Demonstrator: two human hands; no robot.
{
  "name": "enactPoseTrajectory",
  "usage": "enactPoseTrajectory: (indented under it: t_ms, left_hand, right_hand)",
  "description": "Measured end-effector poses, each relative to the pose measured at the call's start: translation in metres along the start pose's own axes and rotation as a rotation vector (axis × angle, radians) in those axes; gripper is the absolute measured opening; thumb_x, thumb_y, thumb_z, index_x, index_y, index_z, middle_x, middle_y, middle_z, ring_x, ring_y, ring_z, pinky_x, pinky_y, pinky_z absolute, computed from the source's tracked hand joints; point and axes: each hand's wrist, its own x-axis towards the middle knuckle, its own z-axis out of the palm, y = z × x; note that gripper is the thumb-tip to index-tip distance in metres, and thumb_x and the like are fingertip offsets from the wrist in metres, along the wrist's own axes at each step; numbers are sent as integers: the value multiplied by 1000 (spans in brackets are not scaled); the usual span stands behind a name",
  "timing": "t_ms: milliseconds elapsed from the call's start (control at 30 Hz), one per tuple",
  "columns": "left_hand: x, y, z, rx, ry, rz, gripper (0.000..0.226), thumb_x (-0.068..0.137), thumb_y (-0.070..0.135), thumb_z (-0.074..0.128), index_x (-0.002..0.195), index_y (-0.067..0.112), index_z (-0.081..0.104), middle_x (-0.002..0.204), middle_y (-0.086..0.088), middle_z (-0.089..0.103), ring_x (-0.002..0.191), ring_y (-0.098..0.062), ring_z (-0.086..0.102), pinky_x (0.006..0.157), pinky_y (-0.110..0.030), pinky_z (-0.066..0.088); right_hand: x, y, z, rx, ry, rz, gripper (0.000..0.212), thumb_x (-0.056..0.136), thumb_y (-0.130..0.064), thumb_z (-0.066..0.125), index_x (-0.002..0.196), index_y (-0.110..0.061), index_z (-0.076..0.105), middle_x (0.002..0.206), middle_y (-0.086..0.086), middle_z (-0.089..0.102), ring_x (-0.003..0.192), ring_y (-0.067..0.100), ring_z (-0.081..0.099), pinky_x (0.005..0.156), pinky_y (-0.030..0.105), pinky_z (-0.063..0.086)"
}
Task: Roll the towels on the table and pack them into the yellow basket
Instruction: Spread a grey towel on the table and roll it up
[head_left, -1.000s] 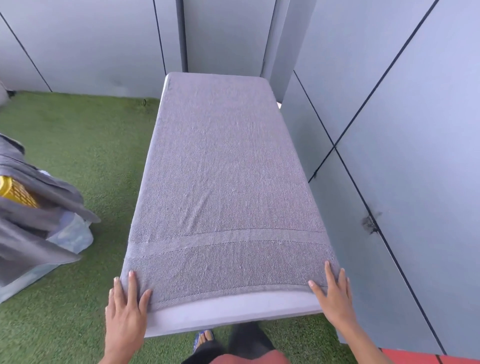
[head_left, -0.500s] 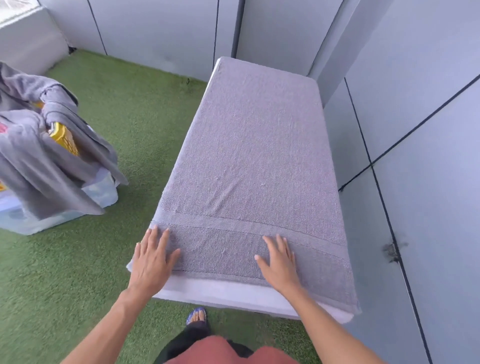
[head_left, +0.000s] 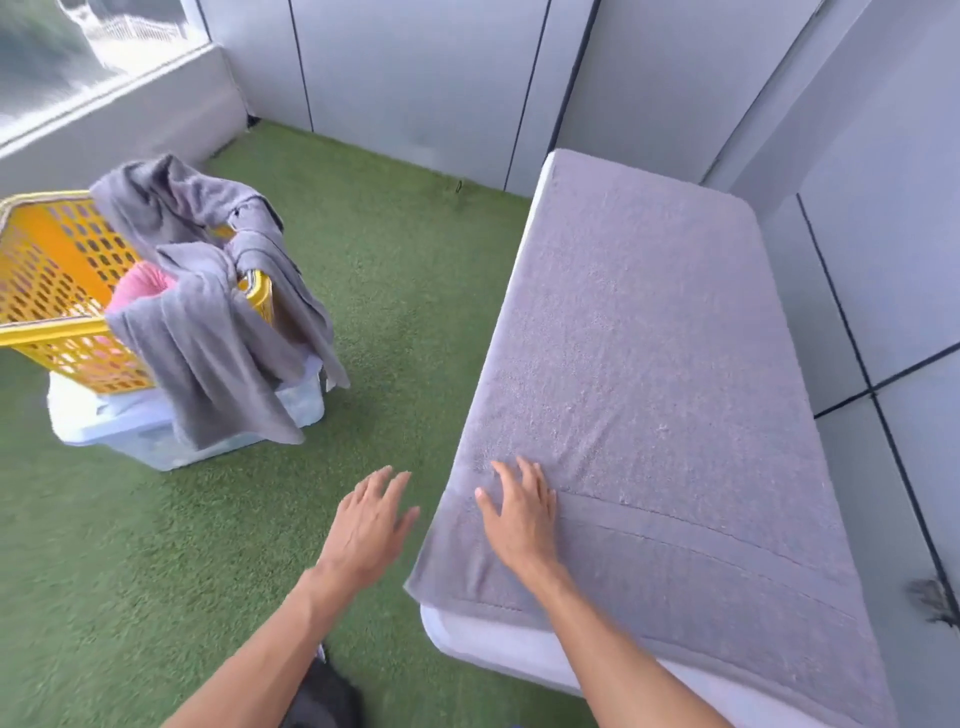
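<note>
Far left: yellow perforated plastic basket (head_left: 49, 270), tilted, seated on a translucent white plastic storage box (head_left: 150, 436) that rests on the green artificial turf floor (head_left: 405, 322); crumpled grey terry towels (head_left: 208, 312) draped over the basket's right rim and hanging down past the box; a pink rolled cloth (head_left: 137, 288) partly visible inside the basket, beside the grey folds

Near centre: left hand (head_left: 366, 525), palm down over the turf just left of the table edge, apart from it; fingers straight and slightly spread, holding nothing

Right of it: right hand (head_left: 519, 514), palm flat on the near left part of the towel; fingers extended and resting on the cloth, nothing gripped

Right: large grey terry towel (head_left: 654, 389), spread flat and unrolled over the top of the white rounded table (head_left: 498, 642), covering it from near edge to far edge; a woven band runs across its near end; the table's white side shows below the towel's near hem

Far and right: pale grey panelled walls (head_left: 415, 78) with dark seams
</note>
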Motion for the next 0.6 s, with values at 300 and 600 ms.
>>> enactPoseTrajectory:
  t_ms: [300,600]
  left_hand:
    - [108,-63,-98,68,7,245,43,97,41,46,132,17,49,126,-3,53,114,-27,52,89,-42,46]
    - [266,-72,-114,78,-61,404,33,94,36,55,124,22,57,114,-1,58,104,-26,57,85,-41,47]
  right_hand:
    - [67,-101,3,110,134,153,42,95,-46,47,134,-30,48,130,-5,48,126,18,42,102,41,36]
    - [206,-119,-17,111,217,255,35,94,-44,51,126,-31,54,120,-8,54,117,17,48,97,37,40]
